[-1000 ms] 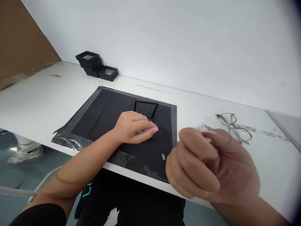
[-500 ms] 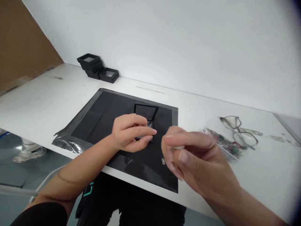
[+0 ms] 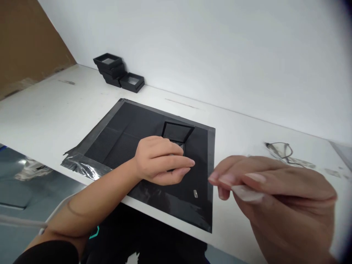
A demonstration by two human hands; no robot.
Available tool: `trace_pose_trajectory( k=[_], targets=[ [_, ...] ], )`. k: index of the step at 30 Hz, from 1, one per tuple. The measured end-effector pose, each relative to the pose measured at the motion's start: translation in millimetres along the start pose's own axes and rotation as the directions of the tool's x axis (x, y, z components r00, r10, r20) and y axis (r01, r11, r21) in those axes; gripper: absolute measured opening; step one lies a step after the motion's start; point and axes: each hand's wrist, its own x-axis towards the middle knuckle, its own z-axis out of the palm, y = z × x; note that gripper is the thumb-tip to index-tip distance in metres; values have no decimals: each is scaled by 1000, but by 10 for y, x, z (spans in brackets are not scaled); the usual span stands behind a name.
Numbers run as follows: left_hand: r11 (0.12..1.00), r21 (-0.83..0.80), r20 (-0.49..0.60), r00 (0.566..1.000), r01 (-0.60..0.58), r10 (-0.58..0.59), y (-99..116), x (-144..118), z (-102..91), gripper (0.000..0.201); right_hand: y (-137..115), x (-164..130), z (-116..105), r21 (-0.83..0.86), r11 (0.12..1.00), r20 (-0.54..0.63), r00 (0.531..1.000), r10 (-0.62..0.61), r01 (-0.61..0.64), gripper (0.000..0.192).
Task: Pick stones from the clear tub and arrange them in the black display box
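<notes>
My left hand [image 3: 165, 160] hovers over a black mat [image 3: 110, 141], in front of a small black case [image 3: 178, 131] whose framed lid stands raised. Its index finger and thumb come close together in a pinch; anything between them is too small to make out. The hand hides most of the case's lower part. My right hand [image 3: 280, 201] is raised off the mat's right edge, close to the camera. Its fingers and thumb are pinched, with a whitish sliver [image 3: 247, 194] at the tips that could be a small piece or a nail. A small clear glossy piece [image 3: 195, 193] lies on the mat.
Several black framed boxes [image 3: 108, 68] are stacked by the wall at the back left, with another pair [image 3: 132, 81] beside them. Eyeglasses [image 3: 279, 149] lie on the white table [image 3: 233, 135] at the right, partly behind my right hand. Clear film edges the mat's front-left corner.
My right hand has moved right and nearer the camera, now covering the bag of small coloured pieces and part of the eyeglasses. My left hand stays before the case. The view has shifted slightly.
</notes>
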Motion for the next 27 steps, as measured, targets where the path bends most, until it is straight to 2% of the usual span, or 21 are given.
trace_pose_trajectory(
  k=[4, 8, 12, 17, 22, 27],
  targets=[
    [1000, 20, -37, 999, -1, 2, -2, 31, -37, 8, 54, 55, -39, 72, 997, 26, 999, 32, -34, 22],
    [1000, 17, -70, 998, -3, 4, 16, 72, -60, 9, 142, 85, -62, 146, 987, 44, 997, 64, -70, 26],
    [1000, 15, -76, 997, -6, 7, 54, 77, -21, 10, 209, 90, -53, 157, 984, 49, 996, 72, -79, 25],
    [999, 6, -111, 992, 52, -51, 96, 51, 28, 14, 278, 100, -15, 165, 979, 70, 991, 112, -122, 24],
    [992, -75, -80, 991, 102, -108, 121, 67, 14, 15, 325, 93, 42, 108, 985, 39, 991, 130, -134, 18],
    [982, -114, -155, 974, 151, -168, 132, 65, 35, 15, 329, 41, 104, -86, 992, -83, 993, 86, -93, 20]
  ],
)
